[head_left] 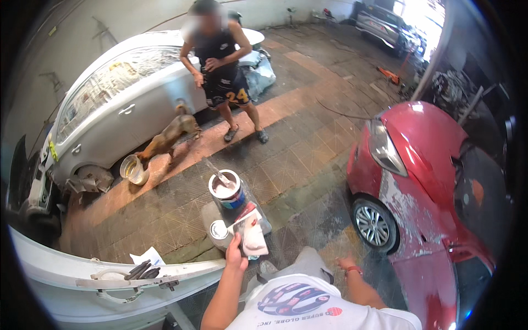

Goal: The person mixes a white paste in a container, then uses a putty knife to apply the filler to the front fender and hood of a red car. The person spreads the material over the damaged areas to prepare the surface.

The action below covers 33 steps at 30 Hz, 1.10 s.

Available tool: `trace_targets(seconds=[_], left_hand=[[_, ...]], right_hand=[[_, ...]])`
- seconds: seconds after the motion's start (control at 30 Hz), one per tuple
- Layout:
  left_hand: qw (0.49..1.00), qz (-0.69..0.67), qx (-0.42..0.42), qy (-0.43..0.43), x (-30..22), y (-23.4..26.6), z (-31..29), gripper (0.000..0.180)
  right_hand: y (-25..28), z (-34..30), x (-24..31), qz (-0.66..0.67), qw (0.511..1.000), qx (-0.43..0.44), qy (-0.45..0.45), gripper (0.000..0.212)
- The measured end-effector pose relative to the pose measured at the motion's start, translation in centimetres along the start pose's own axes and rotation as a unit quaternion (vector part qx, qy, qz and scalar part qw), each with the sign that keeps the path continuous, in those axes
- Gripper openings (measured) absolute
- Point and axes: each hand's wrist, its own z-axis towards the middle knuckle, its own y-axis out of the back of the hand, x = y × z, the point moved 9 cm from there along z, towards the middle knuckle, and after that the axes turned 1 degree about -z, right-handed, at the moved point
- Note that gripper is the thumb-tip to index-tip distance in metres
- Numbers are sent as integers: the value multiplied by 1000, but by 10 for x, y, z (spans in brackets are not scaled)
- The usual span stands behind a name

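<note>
My left hand [235, 256] is closed on the edge of a flat rectangular board [240, 228] with a pale, pinkish-white paste smeared over it. Just beyond the board stands an open tub [234, 200] of similar paste, a scraper [223, 179] leaning up out of it. The tub rests on a grey stool-like stand [206, 210], beside a round white lid [219, 230]. Something red [249, 210] shows between the tub and the board. Low at my right side hangs my right hand [347, 264], holding nothing, its fingers loosely apart; a red band circles the wrist.
A co-worker [223, 66] stands by a silver-white car [140, 118] with masked windows. A dog [171, 135] noses at a translucent bucket [134, 169]. On the right is a red car [423, 143] with sanded patches. A white car panel [181, 270] carrying dark handles lies left of me.
</note>
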Motion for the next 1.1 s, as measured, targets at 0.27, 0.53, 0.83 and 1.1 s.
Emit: trace_targets(seconds=[0.27,0.53,0.83,1.1], left_hand=[[977,66,187,74,71,-185,-51,51],[937,74,251,230,249,-310,-150,51],[913,150,255,281,361,-351,-208,62],[851,298,410,135,380,-410,-229,53]], right_hand=[[159,-125,69,402,877,-194,178,63],[141,-233,164,684,654,213,243,57],[349,-268,33,619,681,-74,385,47],[357,-379,87,-186,775,-404,450,63]])
